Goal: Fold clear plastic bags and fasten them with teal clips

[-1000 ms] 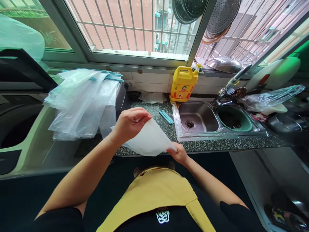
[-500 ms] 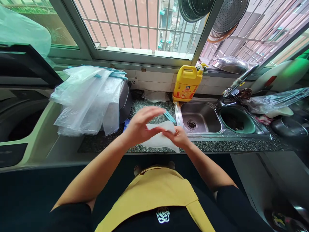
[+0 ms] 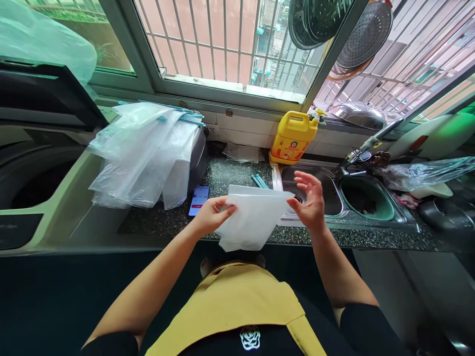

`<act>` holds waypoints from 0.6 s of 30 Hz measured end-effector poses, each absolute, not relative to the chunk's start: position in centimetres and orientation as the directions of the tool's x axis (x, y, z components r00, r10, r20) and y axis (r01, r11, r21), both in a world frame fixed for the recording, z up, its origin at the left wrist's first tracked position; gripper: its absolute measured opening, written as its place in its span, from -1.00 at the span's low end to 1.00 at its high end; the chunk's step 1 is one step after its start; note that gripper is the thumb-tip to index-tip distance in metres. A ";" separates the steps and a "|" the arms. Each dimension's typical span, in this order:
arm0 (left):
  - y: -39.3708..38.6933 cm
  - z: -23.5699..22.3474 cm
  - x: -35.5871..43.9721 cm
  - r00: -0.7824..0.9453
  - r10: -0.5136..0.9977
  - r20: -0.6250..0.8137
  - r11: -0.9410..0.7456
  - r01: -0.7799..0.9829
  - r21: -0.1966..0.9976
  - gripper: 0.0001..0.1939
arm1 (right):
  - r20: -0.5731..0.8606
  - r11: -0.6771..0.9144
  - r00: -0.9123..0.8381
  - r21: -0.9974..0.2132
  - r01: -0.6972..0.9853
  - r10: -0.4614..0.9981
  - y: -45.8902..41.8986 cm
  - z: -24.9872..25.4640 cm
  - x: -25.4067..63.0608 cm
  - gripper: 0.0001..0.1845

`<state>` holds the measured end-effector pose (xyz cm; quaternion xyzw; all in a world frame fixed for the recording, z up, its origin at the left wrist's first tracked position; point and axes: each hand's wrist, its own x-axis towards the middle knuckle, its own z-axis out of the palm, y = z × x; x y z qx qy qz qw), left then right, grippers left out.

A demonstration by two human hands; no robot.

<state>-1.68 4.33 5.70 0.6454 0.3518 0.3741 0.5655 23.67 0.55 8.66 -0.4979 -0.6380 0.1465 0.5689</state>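
A translucent white plastic bag (image 3: 252,220) hangs over the counter's front edge. My left hand (image 3: 215,215) pinches its upper left corner between thumb and fingers. My right hand (image 3: 308,200) is at the bag's upper right corner, thumb near or touching the edge, fingers spread and raised over the sink. Behind the bag, teal strips (image 3: 260,181) lie on the counter. Left of my left hand rests a phone (image 3: 199,200) with a lit screen. Several similar bags (image 3: 139,153) with teal strips along their tops are draped over a dark bin-like object (image 3: 198,158).
A steel double sink (image 3: 326,212) is at right, with a green basin (image 3: 365,198) in one bowl. Behind it stands a yellow jug (image 3: 293,136). The faucet (image 3: 356,155) rises between the bowls. At left is an open washing machine (image 3: 40,173). Colanders (image 3: 365,37) hang by the window.
The bag, bunched between both hands before, now hangs spread out. My left hand has moved down and pinches its corner; my right hand has moved right and its fingers have spread.
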 end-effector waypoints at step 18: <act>2.9 2.2 -3.1 0.507 0.833 -0.221 0.121 0.224 0.967 -0.61 | 0.531 0.594 -0.311 -0.525 0.609 0.788 3.2 11.8 20.3 -0.78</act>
